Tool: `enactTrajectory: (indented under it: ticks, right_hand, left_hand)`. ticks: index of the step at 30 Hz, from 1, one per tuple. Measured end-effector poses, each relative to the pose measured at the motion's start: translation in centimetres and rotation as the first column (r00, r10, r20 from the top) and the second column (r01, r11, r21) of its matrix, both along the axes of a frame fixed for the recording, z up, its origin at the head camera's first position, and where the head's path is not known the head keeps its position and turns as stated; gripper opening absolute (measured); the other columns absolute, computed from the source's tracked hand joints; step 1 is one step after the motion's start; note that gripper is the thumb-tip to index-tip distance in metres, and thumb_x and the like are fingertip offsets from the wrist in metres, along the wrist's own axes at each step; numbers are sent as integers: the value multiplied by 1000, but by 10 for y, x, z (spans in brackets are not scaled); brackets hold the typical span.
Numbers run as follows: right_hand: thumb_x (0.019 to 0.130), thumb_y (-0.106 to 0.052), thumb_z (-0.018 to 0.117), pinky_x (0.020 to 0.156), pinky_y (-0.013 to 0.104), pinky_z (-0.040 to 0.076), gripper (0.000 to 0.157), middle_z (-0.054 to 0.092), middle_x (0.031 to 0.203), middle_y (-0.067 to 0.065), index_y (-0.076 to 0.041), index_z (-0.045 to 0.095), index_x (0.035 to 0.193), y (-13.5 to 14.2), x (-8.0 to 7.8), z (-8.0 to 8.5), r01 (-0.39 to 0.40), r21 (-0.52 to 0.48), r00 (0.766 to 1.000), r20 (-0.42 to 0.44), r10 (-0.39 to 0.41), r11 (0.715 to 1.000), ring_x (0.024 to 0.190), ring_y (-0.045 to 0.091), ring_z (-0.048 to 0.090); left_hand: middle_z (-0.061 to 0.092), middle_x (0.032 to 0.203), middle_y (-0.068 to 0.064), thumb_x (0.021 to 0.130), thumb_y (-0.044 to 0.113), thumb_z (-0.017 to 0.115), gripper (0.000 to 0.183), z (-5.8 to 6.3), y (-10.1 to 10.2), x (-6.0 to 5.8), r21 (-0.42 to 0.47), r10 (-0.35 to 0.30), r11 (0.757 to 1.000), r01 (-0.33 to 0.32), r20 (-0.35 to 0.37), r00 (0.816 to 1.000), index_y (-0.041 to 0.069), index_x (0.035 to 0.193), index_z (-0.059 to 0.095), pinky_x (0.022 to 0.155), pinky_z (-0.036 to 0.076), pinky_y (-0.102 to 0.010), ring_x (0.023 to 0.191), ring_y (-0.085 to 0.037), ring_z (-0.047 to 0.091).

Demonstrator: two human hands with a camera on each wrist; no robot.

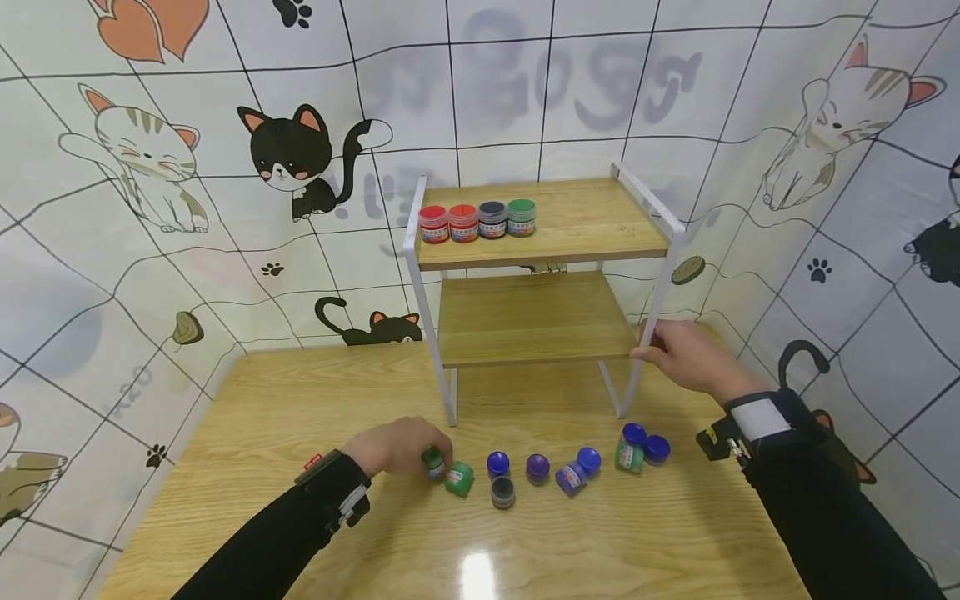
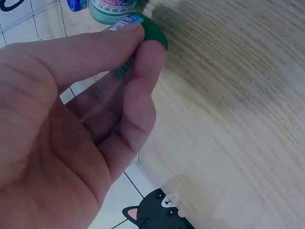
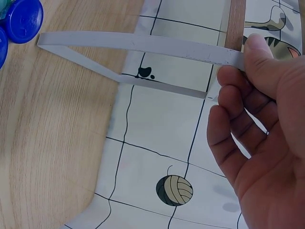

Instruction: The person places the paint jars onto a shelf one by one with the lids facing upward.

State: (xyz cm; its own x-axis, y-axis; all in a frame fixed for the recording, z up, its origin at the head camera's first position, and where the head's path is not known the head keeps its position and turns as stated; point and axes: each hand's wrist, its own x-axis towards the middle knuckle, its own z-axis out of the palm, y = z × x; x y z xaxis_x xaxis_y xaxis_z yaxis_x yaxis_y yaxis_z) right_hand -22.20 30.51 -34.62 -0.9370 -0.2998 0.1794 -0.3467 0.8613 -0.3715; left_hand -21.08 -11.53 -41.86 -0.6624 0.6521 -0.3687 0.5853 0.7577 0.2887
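Observation:
My left hand pinches a small paint jar with a dark green lid between thumb and fingers, low over the table. In the left wrist view the jar's green lid shows past the fingertips, with the rest partly hidden. Right beside it lies a green paint jar. My right hand grips the white metal side frame of a two-tier wooden shelf at the lower board's corner. Seen from the right wrist, the thumb lies on the white bar with fingers curled beneath.
On the top board stand two red jars, a black jar and a green jar. Before the shelf lie a grey-black jar, a purple-lidded jar and several blue-lidded jars. Cat-print sheeting surrounds the table.

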Motion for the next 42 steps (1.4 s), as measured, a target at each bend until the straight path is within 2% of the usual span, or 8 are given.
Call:
enactTrajectory:
  ticks: [7, 14, 19, 29, 37, 42]
  right_hand:
    - [92, -21, 67, 55, 28, 36, 18, 54, 68, 1, -4, 63, 88, 1, 0, 0, 3, -6, 1000, 4, -3, 1000, 62, 14, 46]
    - [93, -22, 67, 56, 29, 38, 19, 56, 70, 1, -4, 63, 88, 2, -1, -1, 9, -1, 1000, 4, -9, 1000, 63, 15, 47]
    - [92, -19, 67, 56, 28, 39, 17, 57, 70, 2, -4, 63, 88, 2, -2, -2, 13, 1, 1000, 10, -13, 1000, 64, 16, 48]
    - [92, -17, 67, 57, 29, 40, 15, 58, 71, 3, -3, 63, 89, 2, -3, -4, 14, -7, 1000, 18, -14, 1000, 65, 17, 49]
    - [92, -17, 67, 57, 29, 40, 15, 57, 71, 3, -3, 62, 91, 3, -3, -5, 7, -1, 1000, 24, -7, 1000, 65, 16, 49]
    - [92, -17, 66, 56, 29, 39, 16, 56, 71, 3, -2, 62, 91, 3, -2, -4, 13, -8, 999, 35, -13, 1000, 64, 17, 48]
  left_hand:
    - [67, 109, 8, 81, 2, 74, 31, 1, 0, -4, 10, -14, 1000, 13, 6, 1000, 27, 99, 71, 97, 48, -38, 108, -15, 60]
    - [67, 117, 6, 85, 7, 72, 29, 6, 0, -7, 15, -25, 1000, 26, -25, 999, 26, 107, 69, 98, 48, -38, 111, -15, 60]
    - [66, 119, 3, 87, 6, 70, 30, 12, 3, -9, 25, -36, 999, 37, -27, 999, 21, 113, 66, 98, 48, -39, 109, -15, 60]
    - [64, 103, 6, 88, 5, 68, 27, 28, 11, -9, 45, -80, 996, 81, -31, 996, 20, 111, 67, 91, 49, -35, 96, -14, 57]
    - [64, 102, 9, 89, 7, 67, 26, 44, 23, -6, 37, -109, 993, 111, -60, 992, 25, 109, 66, 87, 49, -31, 93, -9, 56]
    - [66, 107, 9, 91, 9, 66, 26, 52, 32, -5, 39, -144, 988, 148, -83, 986, 24, 112, 65, 91, 49, -31, 99, -9, 60]
